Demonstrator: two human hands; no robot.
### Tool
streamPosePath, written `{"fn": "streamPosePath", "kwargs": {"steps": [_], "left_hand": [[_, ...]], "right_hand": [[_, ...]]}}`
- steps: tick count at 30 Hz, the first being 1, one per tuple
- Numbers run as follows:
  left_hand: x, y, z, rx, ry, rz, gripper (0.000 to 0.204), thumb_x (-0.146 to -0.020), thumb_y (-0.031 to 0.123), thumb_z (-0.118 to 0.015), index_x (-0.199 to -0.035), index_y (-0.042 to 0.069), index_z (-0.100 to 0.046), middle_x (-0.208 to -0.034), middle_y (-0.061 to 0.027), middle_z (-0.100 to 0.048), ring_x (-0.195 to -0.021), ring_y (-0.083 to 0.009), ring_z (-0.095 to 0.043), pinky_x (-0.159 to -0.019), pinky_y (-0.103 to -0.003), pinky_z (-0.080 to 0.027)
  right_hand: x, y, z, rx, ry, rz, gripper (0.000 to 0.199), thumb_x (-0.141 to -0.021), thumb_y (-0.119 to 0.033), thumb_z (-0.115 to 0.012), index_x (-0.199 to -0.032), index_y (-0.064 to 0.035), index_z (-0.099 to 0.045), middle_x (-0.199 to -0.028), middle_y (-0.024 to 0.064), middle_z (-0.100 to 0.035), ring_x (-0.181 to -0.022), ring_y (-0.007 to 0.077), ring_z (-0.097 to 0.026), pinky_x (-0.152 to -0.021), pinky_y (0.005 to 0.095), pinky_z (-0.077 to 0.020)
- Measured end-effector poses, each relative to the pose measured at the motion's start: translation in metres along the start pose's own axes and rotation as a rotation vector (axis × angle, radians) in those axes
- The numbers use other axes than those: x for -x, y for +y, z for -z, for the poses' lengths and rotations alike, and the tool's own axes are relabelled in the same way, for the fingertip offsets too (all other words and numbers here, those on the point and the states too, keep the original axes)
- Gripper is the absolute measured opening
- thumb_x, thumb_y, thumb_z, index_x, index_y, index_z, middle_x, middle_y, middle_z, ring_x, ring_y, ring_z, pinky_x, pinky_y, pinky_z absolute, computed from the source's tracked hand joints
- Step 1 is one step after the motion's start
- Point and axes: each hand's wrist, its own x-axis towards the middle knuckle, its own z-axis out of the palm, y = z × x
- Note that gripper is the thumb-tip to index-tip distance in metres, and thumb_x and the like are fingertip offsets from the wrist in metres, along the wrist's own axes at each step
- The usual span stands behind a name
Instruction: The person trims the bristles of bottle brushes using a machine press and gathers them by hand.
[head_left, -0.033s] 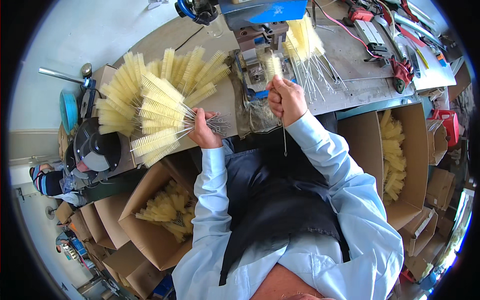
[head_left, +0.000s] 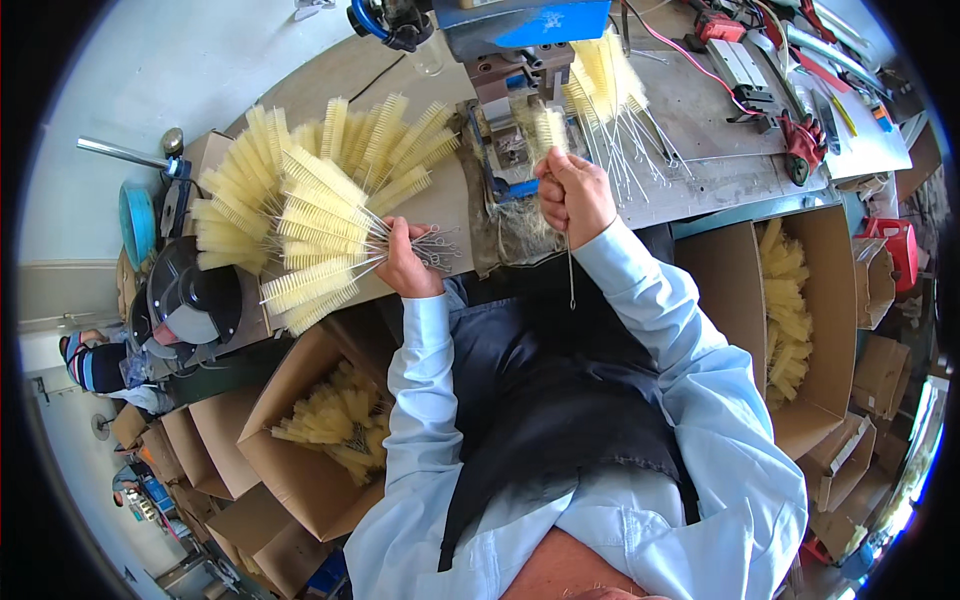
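My left hand [head_left: 408, 262] is closed round the wire stems of a fanned bunch of pale yellow bottle brushes [head_left: 325, 215], their looped ends sticking out to the right. In my right hand [head_left: 580, 195] a single bottle brush [head_left: 550, 130] is pinched by its stem, bristles pointing up and the looped wire end hanging below the fist. That brush is just in front of the blue-topped bench machine [head_left: 520, 75]. More brushes [head_left: 240, 195] lie on the bench behind the left bunch. Another pile of brushes [head_left: 605, 80] rests right of the machine, stems toward me.
Cardboard boxes holding brushes stand below the bench, one at left [head_left: 265, 440] and one at right [head_left: 830, 330]. Tools, red gloves [head_left: 803, 148] and a power supply [head_left: 735, 75] crowd the bench's right. A black round machine [head_left: 195, 290] sits at left. Another person [head_left: 95, 365] is far left.
My right hand has shifted very slightly to the right with its brush. My left hand and its bunch have barely moved.
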Motion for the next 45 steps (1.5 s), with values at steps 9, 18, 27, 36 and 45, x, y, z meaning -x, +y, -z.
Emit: {"fn": "streamPosePath", "kwargs": {"steps": [9,18,27,36,45], "left_hand": [[0.0,-0.003,-0.003,-0.044,0.008,-0.049,0.013,-0.09,0.003,-0.06,-0.101,0.0,-0.053,-0.069,-0.0072,-0.053,-0.061,-0.0182,-0.058,-0.06,-0.034,-0.055],[-0.007,-0.008,0.011,-0.08,-0.056,0.06,0.035,-0.101,0.033,-0.055,-0.113,0.0,-0.054,-0.071,-0.0061,-0.053,-0.061,-0.0194,-0.057,-0.059,-0.038,-0.056],[-0.01,0.005,0.018,0.033,-0.138,0.221,0.051,-0.102,0.047,-0.047,-0.127,0.002,-0.051,-0.071,-0.0035,-0.049,-0.067,-0.0186,-0.057,-0.066,-0.042,-0.056],[-0.007,0.013,0.027,0.213,-0.298,0.315,0.05,-0.103,0.04,-0.048,-0.14,0.006,-0.044,-0.076,-0.0042,-0.05,-0.07,-0.0192,-0.057,-0.065,-0.039,-0.055],[0.047,0.037,0.01,-0.174,-0.387,0.209,0.014,-0.092,0.011,-0.06,-0.101,0.0,-0.058,-0.08,-0.01,-0.062,-0.074,-0.0187,-0.061,-0.067,-0.033,-0.052]], "right_hand": [[-0.013,-0.022,0.01,-0.017,-0.03,-0.045,0.031,-0.105,-0.032,-0.047,-0.087,-0.0065,-0.051,-0.059,-0.005,-0.038,-0.042,0.006,-0.031,-0.037,0.023,-0.0251],[-0.014,-0.03,0.013,0.016,-0.032,-0.095,0.03,-0.105,-0.03,-0.047,-0.087,-0.0062,-0.051,-0.058,-0.0046,-0.037,-0.043,0.0061,-0.03,-0.037,0.0237,-0.0241],[-0.022,-0.07,0.046,0.387,0.137,0.208,0.038,-0.097,-0.033,-0.059,-0.089,0.0029,-0.065,-0.058,-0.0008,-0.049,-0.04,0.0074,-0.038,-0.036,0.0246,-0.0284],[-0.071,-0.09,0.051,1.096,0.649,1.22,0.044,-0.092,-0.041,-0.062,-0.109,-0.0007,-0.064,-0.086,0.0124,-0.071,-0.073,0.0245,-0.069,-0.067,0.037,-0.0546],[0.009,0.033,-0.036,0.717,-0.137,0.582,0.04,-0.089,-0.032,-0.073,-0.106,0.0035,-0.064,-0.083,0.0142,-0.07,-0.074,0.0176,-0.068,-0.066,0.0314,-0.0532]]}}
